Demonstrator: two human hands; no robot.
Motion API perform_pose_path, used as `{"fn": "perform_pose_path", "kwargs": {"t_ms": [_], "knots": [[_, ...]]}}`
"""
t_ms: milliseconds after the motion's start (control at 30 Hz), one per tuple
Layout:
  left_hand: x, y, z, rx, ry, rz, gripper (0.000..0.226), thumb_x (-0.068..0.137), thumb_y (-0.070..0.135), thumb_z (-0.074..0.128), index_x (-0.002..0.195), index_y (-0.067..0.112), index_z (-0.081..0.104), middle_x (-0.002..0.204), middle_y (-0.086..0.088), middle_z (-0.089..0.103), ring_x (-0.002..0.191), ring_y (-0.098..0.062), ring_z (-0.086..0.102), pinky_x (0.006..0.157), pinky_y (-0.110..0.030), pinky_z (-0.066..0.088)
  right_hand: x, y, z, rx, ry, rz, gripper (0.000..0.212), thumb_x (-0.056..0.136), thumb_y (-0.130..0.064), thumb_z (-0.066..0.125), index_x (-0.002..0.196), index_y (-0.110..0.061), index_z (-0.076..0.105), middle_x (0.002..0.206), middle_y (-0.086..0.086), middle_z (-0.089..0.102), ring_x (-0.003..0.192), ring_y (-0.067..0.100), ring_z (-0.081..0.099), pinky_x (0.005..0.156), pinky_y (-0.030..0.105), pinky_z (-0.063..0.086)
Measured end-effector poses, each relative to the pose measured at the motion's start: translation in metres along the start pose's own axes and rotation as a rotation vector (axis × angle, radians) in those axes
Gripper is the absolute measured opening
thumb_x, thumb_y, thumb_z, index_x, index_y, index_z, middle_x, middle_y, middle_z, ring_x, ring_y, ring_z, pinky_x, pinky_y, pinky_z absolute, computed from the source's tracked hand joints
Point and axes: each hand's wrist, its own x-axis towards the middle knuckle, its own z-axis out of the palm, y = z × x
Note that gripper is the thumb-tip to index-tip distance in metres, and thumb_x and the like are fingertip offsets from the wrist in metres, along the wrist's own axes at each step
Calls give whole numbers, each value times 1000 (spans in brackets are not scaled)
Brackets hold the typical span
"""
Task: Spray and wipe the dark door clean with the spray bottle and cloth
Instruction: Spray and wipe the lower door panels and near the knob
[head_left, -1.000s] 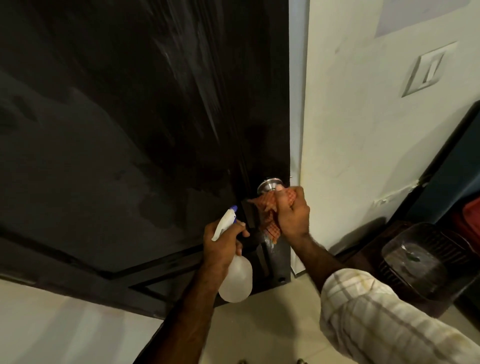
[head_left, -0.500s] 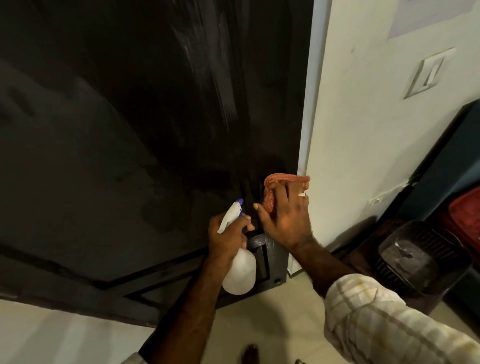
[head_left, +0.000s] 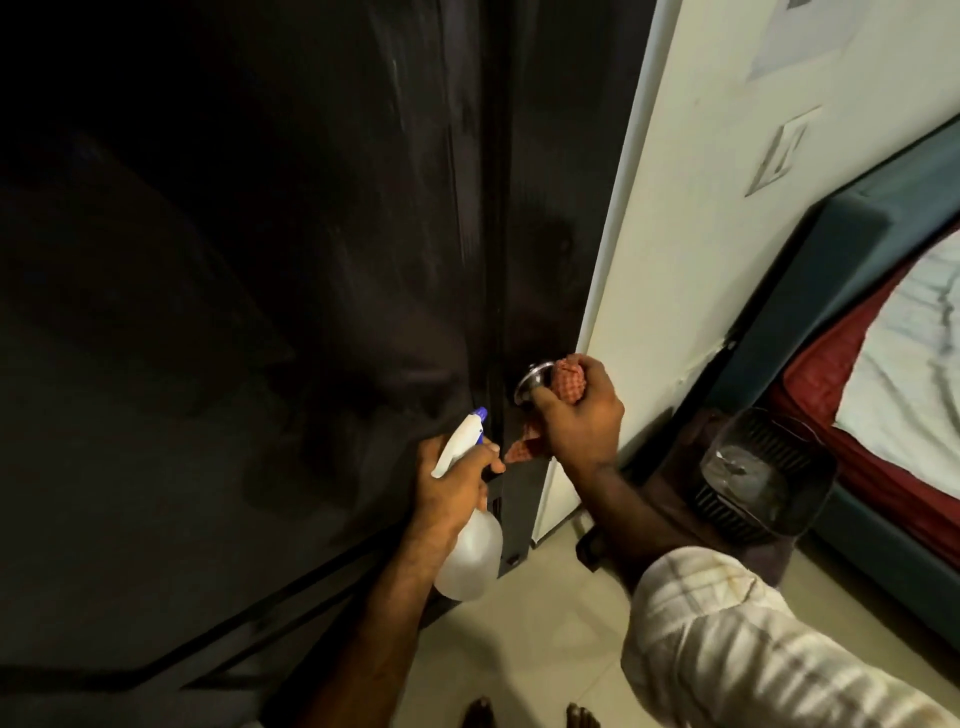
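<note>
The dark door (head_left: 260, 312) fills the left and centre of the head view, with pale smears near its top. A round metal knob (head_left: 530, 382) sits at its right edge. My right hand (head_left: 582, 421) grips an orange checked cloth (head_left: 569, 382) bunched over the knob; a corner of the cloth hangs below my palm. My left hand (head_left: 457, 483) holds a clear spray bottle (head_left: 470, 551) by the neck, its white head and blue nozzle pointing up towards the door, just left of the knob.
A white wall (head_left: 727, 234) with a switch plate (head_left: 779, 153) runs right of the door. A dark plastic basket (head_left: 763, 478) stands by the wall. A bed with a red mattress (head_left: 831, 374) lies at the right. Pale floor tiles (head_left: 519, 649) are below.
My right hand moved the cloth from the door edge onto the knob and closed round it. The view shifted, bringing the bed into sight. My left hand kept the bottle in place.
</note>
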Motion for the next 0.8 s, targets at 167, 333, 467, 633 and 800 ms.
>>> {"fn": "perform_pose_path", "kwargs": {"t_ms": [167, 333, 467, 633, 800], "knots": [[7, -1, -5, -17, -75, -12, 21, 93, 3, 72, 111, 6, 62, 67, -2, 73, 59, -25, 53, 47, -27, 40, 6, -8, -2, 646, -181, 760, 46, 90, -35, 69, 123, -4, 72, 105, 16, 76, 87, 28, 71, 64, 30, 58], [10, -5, -8, 9, -81, -1, 26, 90, 8, 77, 104, 20, 59, 79, -12, 75, 59, -25, 54, 48, -28, 45, 10, -6, -11, 864, -443, 1016, 57, 79, -38, 68, 123, -2, 69, 112, 21, 66, 103, 36, 64, 105, 48, 49], [12, -2, -10, -2, -96, -5, 25, 91, 6, 76, 99, 23, 59, 73, -6, 75, 55, -21, 54, 49, -27, 44, 15, -20, -7, 550, -278, 781, 36, 89, -35, 63, 112, -8, 70, 100, 16, 75, 93, 30, 70, 92, 44, 58], [16, 0, -10, -32, -101, 1, 11, 91, -2, 72, 96, 5, 64, 67, -7, 72, 51, -22, 52, 43, -25, 39, -9, -18, 5, -123, -1, 1, 50, 78, -34, 80, 120, -24, 56, 105, -2, 68, 90, 18, 66, 78, 30, 56], [18, 3, -12, 4, -117, -13, 25, 91, 5, 75, 106, 17, 59, 78, -10, 76, 49, -18, 51, 44, -26, 45, -20, -3, -2, -391, -112, -419, 73, 77, -29, 80, 145, -20, 56, 140, 4, 49, 129, 24, 47, 101, 37, 48]]}}
